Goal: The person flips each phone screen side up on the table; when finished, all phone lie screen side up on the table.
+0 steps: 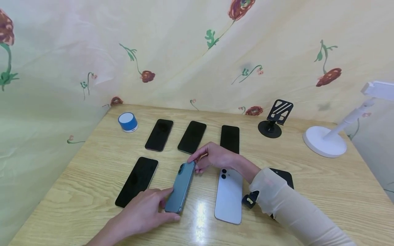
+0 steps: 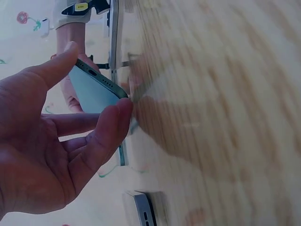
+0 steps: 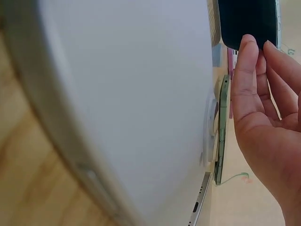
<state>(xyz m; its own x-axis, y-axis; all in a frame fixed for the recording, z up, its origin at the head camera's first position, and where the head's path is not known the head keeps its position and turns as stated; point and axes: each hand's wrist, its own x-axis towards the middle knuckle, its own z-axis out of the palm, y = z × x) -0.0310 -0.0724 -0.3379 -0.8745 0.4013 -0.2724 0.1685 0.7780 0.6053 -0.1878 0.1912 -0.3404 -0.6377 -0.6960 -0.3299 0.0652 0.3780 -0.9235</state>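
Observation:
A teal phone (image 1: 181, 188), back up and tilted, is held at both ends. The left hand (image 1: 142, 212) grips its lower end between thumb and fingers; in the left wrist view this hand (image 2: 51, 127) has its fingertips at the corners of the phone's port end (image 2: 94, 92). At the camera end, the right hand (image 1: 217, 156) pinches the upper right corner. The right wrist view shows the right hand's (image 3: 268, 101) fingertips at the edge of the phone's dark screen side (image 3: 249, 21). Just right of it, a white phone (image 1: 228, 198) lies back up.
Black-screened phones lie at the left (image 1: 136, 181), back left (image 1: 159, 135), back middle (image 1: 192, 137) and behind the right hand (image 1: 230, 138). Another dark phone (image 1: 284, 177) is partly under the right sleeve. Farther back stand a blue-and-white cylinder (image 1: 127, 122), a black stand (image 1: 270, 129) and a white lamp (image 1: 324, 141).

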